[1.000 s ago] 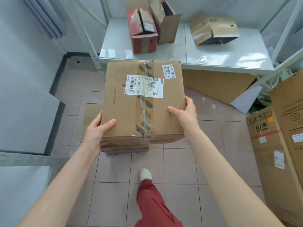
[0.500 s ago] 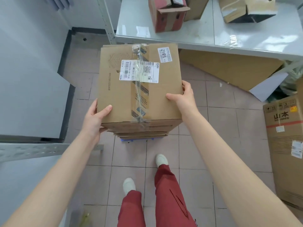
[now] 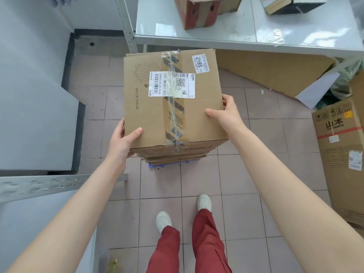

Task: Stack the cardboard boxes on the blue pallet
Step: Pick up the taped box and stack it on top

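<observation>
A taped brown cardboard box (image 3: 145, 111) with a white shipping label sits between my hands, over a stack of other boxes (image 3: 173, 157). My left hand (image 3: 121, 141) grips its near left corner, thumb on top. My right hand (image 3: 226, 113) grips its right edge, thumb on top. A thin strip of the blue pallet (image 3: 167, 164) shows under the stack's near edge; the rest is hidden. Whether the held box rests on the stack, I cannot tell.
A grey table (image 3: 246, 38) stands ahead with a red box (image 3: 199, 14) and a dark open box (image 3: 291, 4). Flat cardboard (image 3: 275, 73) leans under it. A tall carton (image 3: 338, 154) stands on the right. A metal rack beam (image 3: 49, 186) and a grey wall are on the left.
I have stepped closer and look down more steeply. The box has come down lower, squarely above the stack on the pallet. Both hands keep the same grip.
</observation>
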